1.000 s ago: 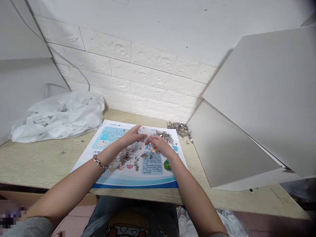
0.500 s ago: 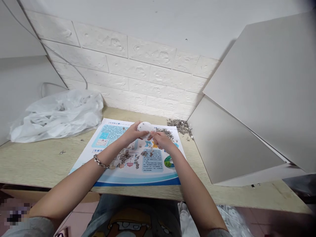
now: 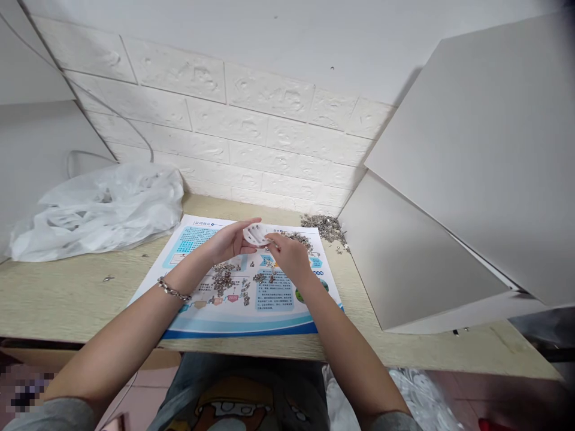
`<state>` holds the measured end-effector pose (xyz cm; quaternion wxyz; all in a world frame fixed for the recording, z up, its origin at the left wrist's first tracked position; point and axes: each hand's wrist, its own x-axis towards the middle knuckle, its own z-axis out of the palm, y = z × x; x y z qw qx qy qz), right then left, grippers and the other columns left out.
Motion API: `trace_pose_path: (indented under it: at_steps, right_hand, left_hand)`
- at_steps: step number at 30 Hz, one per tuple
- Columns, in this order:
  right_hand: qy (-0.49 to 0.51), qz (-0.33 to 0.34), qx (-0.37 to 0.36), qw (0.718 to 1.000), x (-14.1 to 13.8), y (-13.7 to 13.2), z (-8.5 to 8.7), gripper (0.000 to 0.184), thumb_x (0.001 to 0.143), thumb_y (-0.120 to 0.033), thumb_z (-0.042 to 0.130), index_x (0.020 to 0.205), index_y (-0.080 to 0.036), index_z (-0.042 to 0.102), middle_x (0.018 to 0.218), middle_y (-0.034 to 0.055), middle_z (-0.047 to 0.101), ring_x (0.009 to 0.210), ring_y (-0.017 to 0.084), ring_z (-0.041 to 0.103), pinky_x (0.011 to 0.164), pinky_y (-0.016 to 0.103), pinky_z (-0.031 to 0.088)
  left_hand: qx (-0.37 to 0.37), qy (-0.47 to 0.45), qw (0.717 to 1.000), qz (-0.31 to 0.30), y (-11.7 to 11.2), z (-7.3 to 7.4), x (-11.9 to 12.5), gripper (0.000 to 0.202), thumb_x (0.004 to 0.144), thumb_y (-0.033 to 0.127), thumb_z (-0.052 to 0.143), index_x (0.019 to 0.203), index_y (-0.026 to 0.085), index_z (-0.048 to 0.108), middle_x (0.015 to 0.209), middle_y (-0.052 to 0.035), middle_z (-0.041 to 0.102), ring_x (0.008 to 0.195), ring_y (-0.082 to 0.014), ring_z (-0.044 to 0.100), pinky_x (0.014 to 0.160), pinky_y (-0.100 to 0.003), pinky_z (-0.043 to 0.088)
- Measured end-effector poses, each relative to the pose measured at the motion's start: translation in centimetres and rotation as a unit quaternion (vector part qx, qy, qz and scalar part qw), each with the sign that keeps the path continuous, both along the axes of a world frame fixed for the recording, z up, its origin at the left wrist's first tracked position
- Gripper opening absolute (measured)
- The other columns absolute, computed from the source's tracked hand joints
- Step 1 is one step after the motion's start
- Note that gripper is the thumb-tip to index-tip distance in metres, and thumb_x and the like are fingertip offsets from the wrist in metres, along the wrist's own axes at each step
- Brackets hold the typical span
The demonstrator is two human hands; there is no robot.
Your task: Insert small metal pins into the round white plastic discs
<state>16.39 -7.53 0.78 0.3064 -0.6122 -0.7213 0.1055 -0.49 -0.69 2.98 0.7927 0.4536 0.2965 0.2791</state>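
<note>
A small round white plastic piece [image 3: 255,234] is held between both hands above the printed sheet. Its face shows recesses and a few small dark spots. My left hand [image 3: 230,242] cradles the piece from the left, its fingers around the edge. At the right rim, my right hand [image 3: 290,254] pinches it with thumb and forefinger; whether a small part is also in that pinch cannot be made out. Below the hands, small metal parts [image 3: 223,278] lie in loose clusters on the printed sheet [image 3: 211,320].
A heap of small metal pieces [image 3: 326,228] sits by the wall, spilling toward the sheet. White plastic bags [image 3: 99,206] lie at the left of the table [image 3: 67,299]. Large grey-white panels [image 3: 422,257] stand on the right, and a white brick-pattern wall [image 3: 247,120] closes off the back.
The white piece has turned from its smooth face to one with recesses. My left fingers have spread out along it, and my right hand has shifted its pinch on the rim.
</note>
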Motion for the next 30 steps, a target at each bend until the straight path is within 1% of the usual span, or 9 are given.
trace_pose_path:
  at_steps: [3,5,8,12,16,19,22,24,30]
  right_hand:
    - [0.005,-0.013,-0.009,1.0,-0.3,-0.1,-0.1,0.028,0.084,-0.033,0.042,0.11,-0.025,0.048,0.067,0.0018,0.053,0.057,0.014,0.044,0.052,0.023,0.022]
    - [0.006,-0.031,-0.038,0.999,-0.4,0.0,-0.2,0.03,0.082,-0.038,0.045,0.107,-0.022,0.047,0.065,0.0011,0.051,0.055,0.014,0.042,0.05,0.023,0.022]
    - [-0.006,0.022,-0.097,0.995,-0.5,0.1,-0.7,0.028,0.076,-0.042,0.054,0.094,-0.021,0.052,0.071,0.0025,0.055,0.061,0.014,0.046,0.051,0.023,0.024]
    - [-0.026,0.108,-0.136,0.984,-1.1,0.2,-1.6,0.027,0.073,-0.044,0.058,0.086,-0.021,0.062,0.081,0.0049,0.061,0.074,0.018,0.052,0.054,0.023,0.027]
    - [-0.054,0.101,-0.159,0.981,-1.5,0.2,-2.0,0.023,0.077,-0.04,0.053,0.077,-0.021,0.065,0.081,0.0029,0.064,0.075,0.016,0.054,0.054,0.023,0.027]
    - [-0.058,0.089,-0.165,0.981,-1.6,0.1,-1.8,0.022,0.079,-0.037,0.051,0.074,-0.021,0.065,0.08,0.0009,0.064,0.072,0.013,0.053,0.053,0.022,0.026]
    - [-0.079,0.08,-0.151,0.982,-1.8,0.0,-1.5,0.024,0.08,-0.037,0.049,0.072,-0.02,0.064,0.075,0.0011,0.063,0.068,0.012,0.051,0.053,0.022,0.024]
    - [-0.1,0.074,-0.139,0.983,-1.9,-0.1,-1.5,0.024,0.08,-0.036,0.048,0.071,-0.019,0.062,0.072,0.0012,0.062,0.066,0.012,0.05,0.052,0.022,0.023]
    - [-0.142,0.071,-0.112,0.981,-1.9,-0.3,-1.3,0.024,0.082,-0.03,0.041,0.071,-0.017,0.058,0.07,0.0028,0.06,0.061,0.011,0.048,0.049,0.022,0.022]
  left_hand:
    - [0.04,0.034,0.997,0.049,0.2,-0.1,0.1,0.033,0.075,0.017,0.056,0.108,0.019,0.052,0.08,-0.0031,0.06,0.064,-0.011,0.057,0.053,-0.02,0.047]
    - [0.067,0.08,0.989,0.103,0.4,-0.5,0.1,0.022,0.075,0.017,0.055,0.097,0.016,0.055,0.074,-0.0022,0.057,0.059,-0.009,0.053,0.048,-0.017,0.044]
    - [0.08,0.112,0.975,0.174,0.9,-1.1,0.2,0.016,0.074,0.015,0.055,0.09,0.014,0.055,0.073,-0.0026,0.057,0.062,-0.0095,0.053,0.049,-0.017,0.045]
    - [0.02,0.047,0.981,0.189,1.4,-1.8,0.2,0.017,0.073,0.009,0.054,0.089,0.014,0.052,0.076,-0.0046,0.058,0.065,-0.0122,0.056,0.052,-0.02,0.049]
    - [-0.088,-0.031,0.978,0.186,1.5,-2.0,0.3,0.013,0.082,0.015,0.046,0.094,0.013,0.051,0.08,-0.0085,0.061,0.068,-0.017,0.06,0.055,-0.026,0.052]
    - [-0.131,-0.048,0.97,0.198,1.5,-1.9,0.4,0.016,0.086,0.019,0.04,0.097,0.012,0.05,0.078,-0.0098,0.061,0.064,-0.0172,0.061,0.047,-0.023,0.049]
    - [-0.128,-0.065,0.961,0.237,1.7,-2.0,0.5,0.014,0.087,0.017,0.04,0.09,0.01,0.051,0.065,-0.0055,0.057,0.045,-0.01,0.052,0.035,-0.017,0.04]
    - [-0.119,-0.081,0.955,0.261,1.8,-2.0,0.5,0.01,0.085,0.011,0.041,0.085,0.01,0.05,0.06,-0.0031,0.055,0.041,-0.0072,0.048,0.034,-0.015,0.038]
    - [-0.067,-0.091,0.959,0.258,1.8,-2.3,0.4,0.028,0.072,-0.004,0.052,0.091,0.017,0.047,0.077,-0.0046,0.061,0.066,-0.0134,0.063,0.047,-0.015,0.048]
